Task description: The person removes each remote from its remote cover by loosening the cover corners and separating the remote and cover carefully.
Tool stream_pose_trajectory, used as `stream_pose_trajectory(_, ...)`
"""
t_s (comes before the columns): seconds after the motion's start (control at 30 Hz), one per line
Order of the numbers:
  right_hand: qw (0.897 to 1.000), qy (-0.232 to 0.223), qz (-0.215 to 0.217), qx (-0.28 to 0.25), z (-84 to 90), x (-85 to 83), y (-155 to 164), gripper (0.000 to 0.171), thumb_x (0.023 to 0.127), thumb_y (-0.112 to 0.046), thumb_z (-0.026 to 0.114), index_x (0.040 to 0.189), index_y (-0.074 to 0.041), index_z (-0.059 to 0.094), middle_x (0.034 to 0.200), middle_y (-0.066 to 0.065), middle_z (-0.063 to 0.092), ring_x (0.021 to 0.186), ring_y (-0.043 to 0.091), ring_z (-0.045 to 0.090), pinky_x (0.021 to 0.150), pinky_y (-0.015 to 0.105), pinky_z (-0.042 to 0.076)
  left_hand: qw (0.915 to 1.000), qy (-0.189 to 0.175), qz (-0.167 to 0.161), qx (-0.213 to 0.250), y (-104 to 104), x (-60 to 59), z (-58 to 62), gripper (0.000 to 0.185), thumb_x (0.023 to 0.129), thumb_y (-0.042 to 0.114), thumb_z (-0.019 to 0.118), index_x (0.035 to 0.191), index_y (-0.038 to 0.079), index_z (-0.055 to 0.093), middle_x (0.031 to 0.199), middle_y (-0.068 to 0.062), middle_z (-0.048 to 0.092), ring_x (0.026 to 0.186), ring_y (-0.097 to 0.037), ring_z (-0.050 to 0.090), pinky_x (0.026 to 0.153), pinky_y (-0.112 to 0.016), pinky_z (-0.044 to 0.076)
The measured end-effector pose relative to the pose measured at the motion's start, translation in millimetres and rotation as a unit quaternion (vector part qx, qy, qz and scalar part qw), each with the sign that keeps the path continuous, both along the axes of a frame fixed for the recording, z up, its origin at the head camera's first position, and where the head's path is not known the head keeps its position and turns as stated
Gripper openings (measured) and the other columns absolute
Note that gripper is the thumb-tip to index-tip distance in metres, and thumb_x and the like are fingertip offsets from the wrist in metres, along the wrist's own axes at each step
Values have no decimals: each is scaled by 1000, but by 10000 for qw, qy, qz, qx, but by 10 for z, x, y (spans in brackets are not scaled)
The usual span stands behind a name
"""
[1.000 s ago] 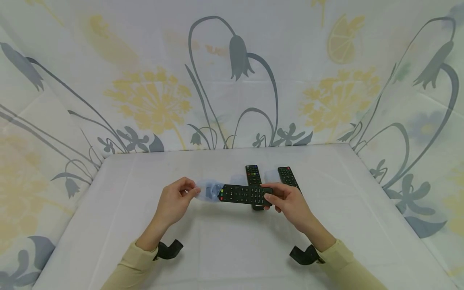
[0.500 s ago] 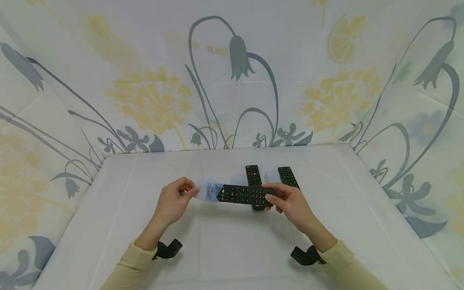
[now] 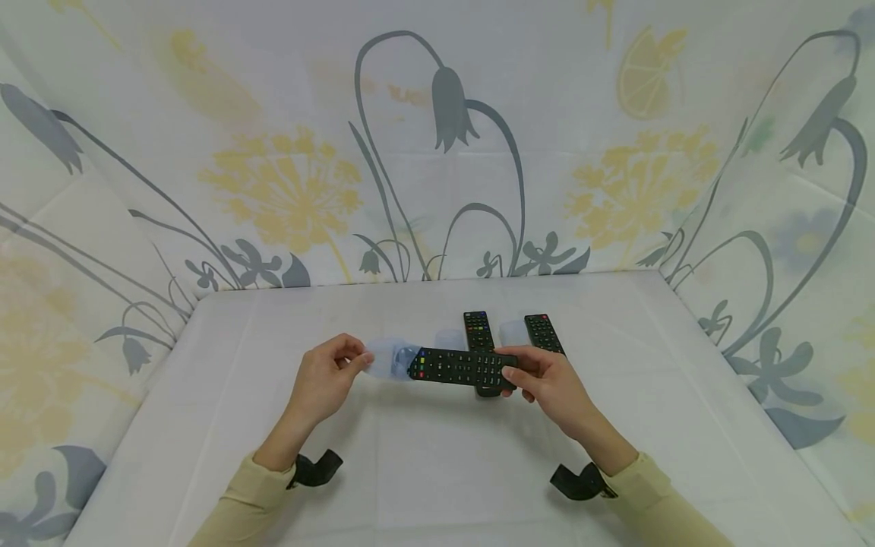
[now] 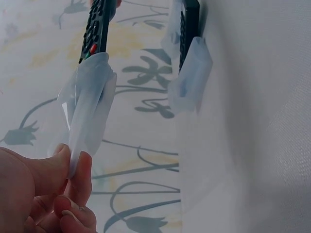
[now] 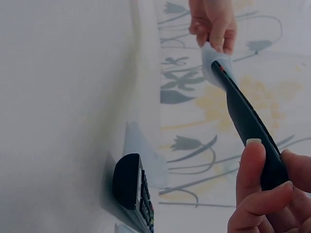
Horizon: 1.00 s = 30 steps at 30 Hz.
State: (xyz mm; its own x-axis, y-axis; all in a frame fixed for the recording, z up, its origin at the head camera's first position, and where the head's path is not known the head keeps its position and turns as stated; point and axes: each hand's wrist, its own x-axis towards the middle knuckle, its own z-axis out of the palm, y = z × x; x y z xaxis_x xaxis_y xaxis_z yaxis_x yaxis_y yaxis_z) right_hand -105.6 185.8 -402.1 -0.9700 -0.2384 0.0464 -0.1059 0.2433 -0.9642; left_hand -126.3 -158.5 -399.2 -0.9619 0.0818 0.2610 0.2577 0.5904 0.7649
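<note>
A black remote control [image 3: 454, 367] with rows of buttons is held level above the table, its left end at a bluish translucent plastic sleeve [image 3: 393, 361]. My left hand [image 3: 328, 380] pinches the sleeve's far end between thumb and fingers; the left wrist view shows the sleeve [image 4: 87, 107] crumpled round the remote's tip. The right hand [image 3: 547, 384] grips the remote's other end, thumb on the button side. In the right wrist view, fingers [image 5: 252, 167] press the remote's back.
Behind the held remote, a second black remote [image 3: 477, 330] lies on the white table [image 3: 437, 471], with a third remote [image 3: 543, 332] to its right. Pale plastic sleeves [image 3: 514, 332] lie beside them. Flower-printed cloth walls [image 3: 437, 190] stand on the back and sides.
My right hand has drawn the remote very slightly to the right and my left hand has eased slightly left, so the sleeve looks a little longer between them. Both grips stay the same.
</note>
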Motion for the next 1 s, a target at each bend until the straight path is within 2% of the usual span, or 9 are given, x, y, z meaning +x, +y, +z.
stream_pose_trajectory(0.67, 10000, 24, -18, 45, -10, -18, 15, 32, 95, -4, 65, 127, -2, 65, 80, 14, 67, 63, 29, 60, 55, 25, 41, 9999, -28, 127, -1, -24, -20, -11, 9, 89, 13, 76, 90, 8, 69, 78, -1, 67, 66, -17, 55, 57, -29, 43)
stream_pose_trajectory(1.0, 10000, 10, 36, 3, 14, -21, 21, 32, 95, -3, 64, 127, -2, 64, 82, 14, 67, 66, 32, 63, 55, 25, 42, 9999, -20, 157, 46, -36, -48, -14, 8, 90, 12, 76, 90, 8, 69, 78, -2, 67, 66, -18, 56, 56, -28, 43)
